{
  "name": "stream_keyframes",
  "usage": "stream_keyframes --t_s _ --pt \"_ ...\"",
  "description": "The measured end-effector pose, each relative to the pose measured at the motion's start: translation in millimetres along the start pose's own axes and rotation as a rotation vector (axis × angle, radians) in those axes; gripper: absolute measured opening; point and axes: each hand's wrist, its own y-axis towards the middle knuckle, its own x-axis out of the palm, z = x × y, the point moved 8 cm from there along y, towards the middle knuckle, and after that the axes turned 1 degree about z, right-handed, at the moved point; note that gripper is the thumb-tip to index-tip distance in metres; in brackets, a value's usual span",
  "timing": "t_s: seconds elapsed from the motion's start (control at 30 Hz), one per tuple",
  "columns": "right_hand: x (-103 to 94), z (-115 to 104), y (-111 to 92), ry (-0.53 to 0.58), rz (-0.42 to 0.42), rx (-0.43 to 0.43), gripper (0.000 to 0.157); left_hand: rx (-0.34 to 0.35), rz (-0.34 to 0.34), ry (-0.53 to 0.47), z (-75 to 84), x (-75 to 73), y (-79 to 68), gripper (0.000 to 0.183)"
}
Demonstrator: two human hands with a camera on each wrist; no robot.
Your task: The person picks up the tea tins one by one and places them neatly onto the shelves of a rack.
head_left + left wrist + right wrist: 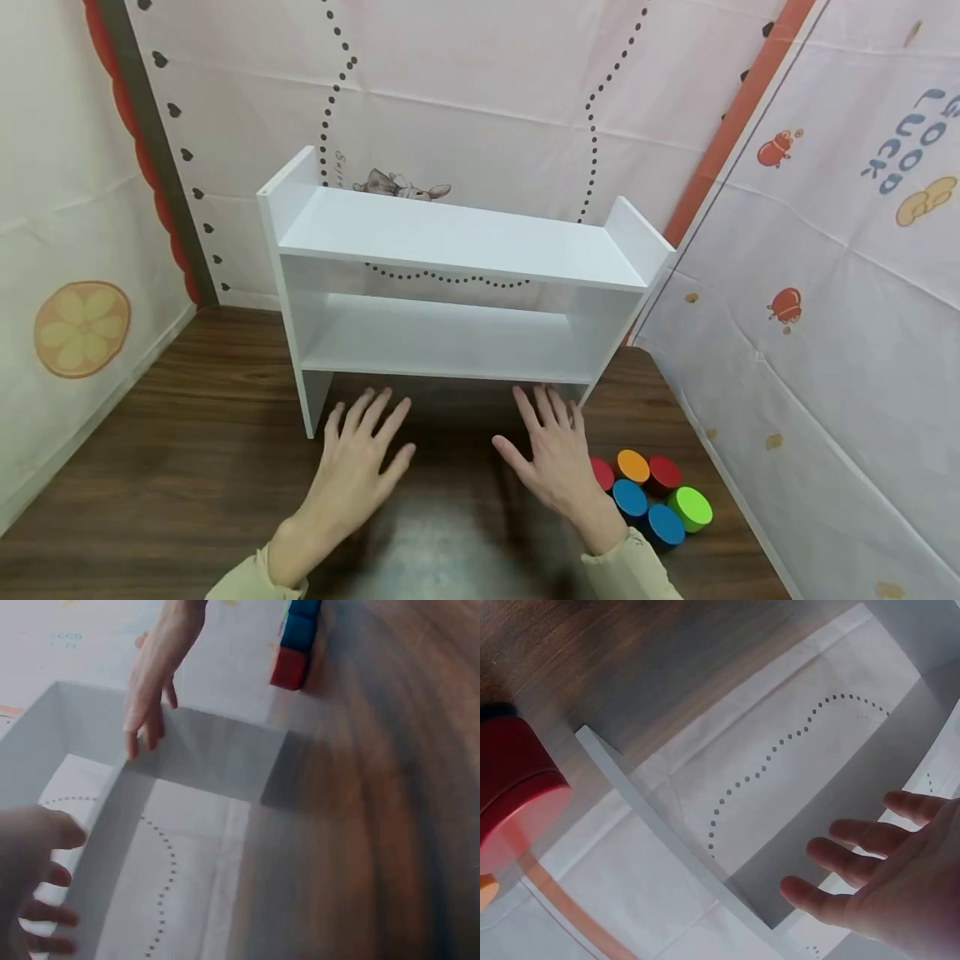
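A white two-tier shelf (450,337) stands on the dark wooden table, both its boards bare. In front of its lower board my left hand (356,467) hovers, fingers spread and nearly straight, holding nothing. My right hand (555,462) is held the same way before the shelf's right part, palm down with the thumb apart. In the left wrist view the fingers of the left hand (37,877) overlap the edge of a shelf board. The right wrist view shows the right hand (900,870) with loosely bent fingers and nothing in them.
Right of my right hand several round coloured blocks stand together on the table (150,467), among them a green one (691,508), an orange one (633,466) and a blue one (665,526). Printed cloth walls (465,92) enclose the back and both sides.
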Motion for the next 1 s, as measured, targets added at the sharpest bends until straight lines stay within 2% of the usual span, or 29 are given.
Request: stream_keyframes --t_s 0.1,0.17,0.27,0.33,0.43,0.57,0.67,0.73,1.0 --pt "-8.0 -0.3 -2.6 0.047 0.03 -0.013 0.069 0.133 0.222 -0.092 6.9 -32.7 19.1 0.036" --pt "-17.1 0.9 -5.8 0.092 0.086 -0.029 0.062 0.217 0.357 -0.143 9.9 -59.1 34.5 0.032" --pt "-31.7 6.4 -12.9 0.142 0.195 -0.061 0.049 0.285 0.495 -0.158 8.7 -97.9 60.0 0.037" --pt "-39.9 13.2 -18.3 0.155 0.264 -0.075 0.041 0.292 0.536 -0.13 3.1 -119.5 77.6 0.042" --pt "-46.7 28.0 -25.3 0.154 0.325 -0.057 0.034 0.26 0.521 -0.03 -9.6 -140.7 103.0 0.053" --pt "-46.6 53.6 -37.0 0.113 0.34 0.042 0.031 0.197 0.428 0.126 -26.4 -147.1 125.1 0.058" --pt "-44.0 71.0 -48.9 0.075 0.323 0.117 0.032 0.162 0.369 0.191 -33.2 -142.7 129.3 0.055" --pt "-41.9 81.2 -56.7 0.056 0.3 0.161 0.034 0.15 0.354 0.213 -34.3 -140.2 128.7 0.052" --pt "-40.7 114.6 -92.3 0.005 0.231 0.323 0.038 0.126 0.426 0.133 -31.4 -139.1 126.4 0.047"
